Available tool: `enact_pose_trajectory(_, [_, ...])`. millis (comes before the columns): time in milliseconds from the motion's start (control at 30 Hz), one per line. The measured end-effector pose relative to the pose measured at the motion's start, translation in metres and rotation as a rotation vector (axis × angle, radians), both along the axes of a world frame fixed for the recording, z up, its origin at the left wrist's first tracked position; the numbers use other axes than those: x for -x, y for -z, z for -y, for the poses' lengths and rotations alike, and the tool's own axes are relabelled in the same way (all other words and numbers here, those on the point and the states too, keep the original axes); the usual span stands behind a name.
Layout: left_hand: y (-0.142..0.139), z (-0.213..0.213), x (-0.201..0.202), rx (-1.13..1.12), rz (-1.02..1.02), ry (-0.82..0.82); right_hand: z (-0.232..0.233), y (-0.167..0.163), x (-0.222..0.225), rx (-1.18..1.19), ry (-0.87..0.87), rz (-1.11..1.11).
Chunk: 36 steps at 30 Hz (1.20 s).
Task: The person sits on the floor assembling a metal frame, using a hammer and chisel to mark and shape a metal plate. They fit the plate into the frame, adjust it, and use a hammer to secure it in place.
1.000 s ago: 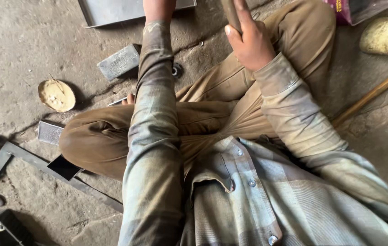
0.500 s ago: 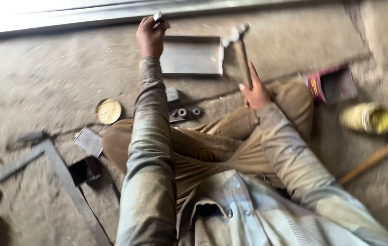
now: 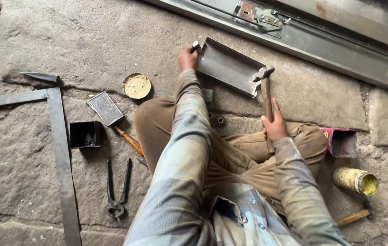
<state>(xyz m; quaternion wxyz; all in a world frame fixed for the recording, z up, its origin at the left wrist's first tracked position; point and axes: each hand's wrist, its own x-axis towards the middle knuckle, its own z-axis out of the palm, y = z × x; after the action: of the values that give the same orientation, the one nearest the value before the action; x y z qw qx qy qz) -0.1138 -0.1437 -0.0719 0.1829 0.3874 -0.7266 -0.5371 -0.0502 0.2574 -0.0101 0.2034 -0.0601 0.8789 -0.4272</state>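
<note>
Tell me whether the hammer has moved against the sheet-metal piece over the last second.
Yes. The hammer in the right hand was up beside the knee; its head now rests on the right end of the sheet-metal piece, which the left hand grips.

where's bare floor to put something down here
Bare stone lies above the round tin, left of the left hand, and at lower left between the flat metal bar and the pincers. It is crowded around the wire brush and black box, and by the right hand.
</note>
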Motion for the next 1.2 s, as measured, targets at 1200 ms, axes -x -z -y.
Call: enact_pose_trajectory(1200, [0.037,-0.020,0.015,0.214,0.077,0.162,0.019,0.012,-0.017,0.261,-0.107,0.139])
